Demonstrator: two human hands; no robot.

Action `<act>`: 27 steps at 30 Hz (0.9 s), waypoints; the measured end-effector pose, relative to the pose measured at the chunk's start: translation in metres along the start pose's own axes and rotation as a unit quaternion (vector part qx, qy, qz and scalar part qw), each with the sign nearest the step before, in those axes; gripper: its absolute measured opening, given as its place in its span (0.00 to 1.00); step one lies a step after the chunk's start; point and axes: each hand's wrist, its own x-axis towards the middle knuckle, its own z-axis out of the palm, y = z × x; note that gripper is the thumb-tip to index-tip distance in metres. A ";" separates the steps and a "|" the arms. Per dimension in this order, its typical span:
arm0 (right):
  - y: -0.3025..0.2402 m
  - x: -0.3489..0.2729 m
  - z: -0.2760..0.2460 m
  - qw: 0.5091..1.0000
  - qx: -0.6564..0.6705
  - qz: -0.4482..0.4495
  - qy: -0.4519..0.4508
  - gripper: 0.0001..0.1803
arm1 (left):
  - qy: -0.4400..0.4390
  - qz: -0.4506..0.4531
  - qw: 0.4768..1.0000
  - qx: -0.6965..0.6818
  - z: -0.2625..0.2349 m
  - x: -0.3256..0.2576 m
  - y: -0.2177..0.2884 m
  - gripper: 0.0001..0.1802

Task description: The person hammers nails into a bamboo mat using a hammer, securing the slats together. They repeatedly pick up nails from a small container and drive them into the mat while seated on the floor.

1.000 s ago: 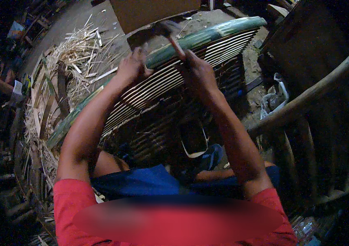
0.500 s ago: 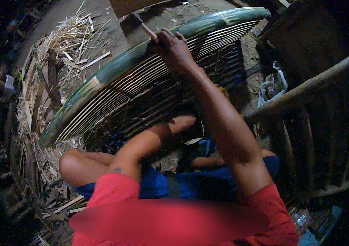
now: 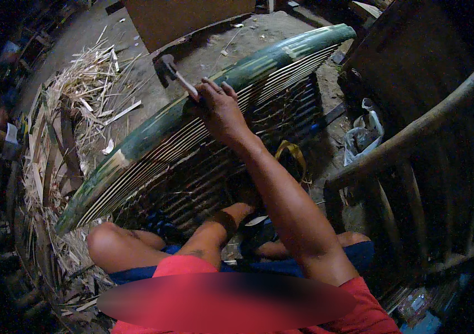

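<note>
My right hand (image 3: 221, 108) is closed round the pale handle of a hammer (image 3: 185, 84), whose dark head points up and to the left. It is over a long green bamboo pole (image 3: 150, 133), which slants from lower left to upper right. Along the pole's near side runs a row of thin pale bamboo slats (image 3: 161, 153) with dark gaps between them. My left forearm (image 3: 214, 231) reaches forward under my right arm, near the slats' close side. Deep shadow hides the fingers of my left hand, so what they touch does not show.
Bamboo shavings and split strips (image 3: 89, 78) lie heaped at the left. On the right stand a wooden railing (image 3: 409, 133) and a white plastic bag (image 3: 362, 139). A yellow loop (image 3: 292, 156) is just beyond my right forearm. A brown board (image 3: 187, 22) stands at the back.
My right hand and the hammer have come lower and left in the picture. The pole's lower left end also appears lower, and the view has shifted. My left forearm reaches forward as before.
</note>
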 end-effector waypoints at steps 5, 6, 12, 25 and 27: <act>0.007 0.002 0.006 1.000 -0.008 0.018 -0.018 0.18 | 0.031 -0.004 0.999 -0.018 -0.039 -0.048 -0.003 0.25; 0.008 0.003 0.006 1.000 -0.002 0.002 -0.002 0.18 | 0.038 0.001 0.999 -0.020 -0.056 -0.065 -0.003 0.26; 0.009 0.006 0.009 0.999 -0.049 -0.023 0.002 0.17 | 0.198 0.038 0.967 -0.153 -0.193 -0.234 -0.050 0.28; -0.059 0.000 -0.008 0.988 0.034 0.147 -0.036 0.13 | 0.601 -0.018 0.706 -0.375 -0.239 -0.352 -0.216 0.09; -0.084 -0.011 -0.016 0.969 0.089 0.216 -0.079 0.17 | 0.548 -0.063 0.745 -0.375 -0.240 -0.350 -0.221 0.09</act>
